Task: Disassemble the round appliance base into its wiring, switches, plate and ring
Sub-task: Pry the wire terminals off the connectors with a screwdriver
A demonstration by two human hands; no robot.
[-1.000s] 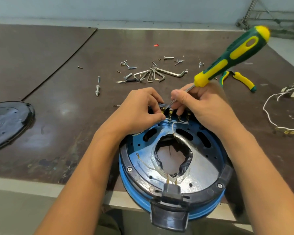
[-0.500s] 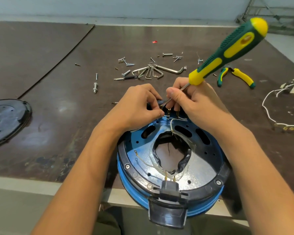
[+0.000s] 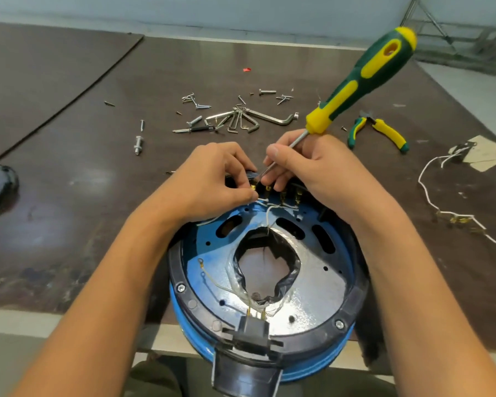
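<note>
Both bare forearms are stretched forward and brought close together at the hands. The left hand (image 3: 212, 179) is curled, with its fingertips pinched on a brass terminal (image 3: 253, 188). The shaft of a screwdriver (image 3: 364, 78) is gripped between the thumb and curled fingers of the right hand (image 3: 307, 170).

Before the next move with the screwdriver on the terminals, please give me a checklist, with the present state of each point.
1. Right hand grips the screwdriver by its shaft: ok.
2. Left hand pinches the leftmost brass terminal: ok.
3. Screwdriver tip seated on that terminal: cannot tell, the fingers hide it.
4. Appliance base fully supported: not ok, it overhangs the near edge of the table.
5. Pliers ready on the table, to the right: ok.
</note>
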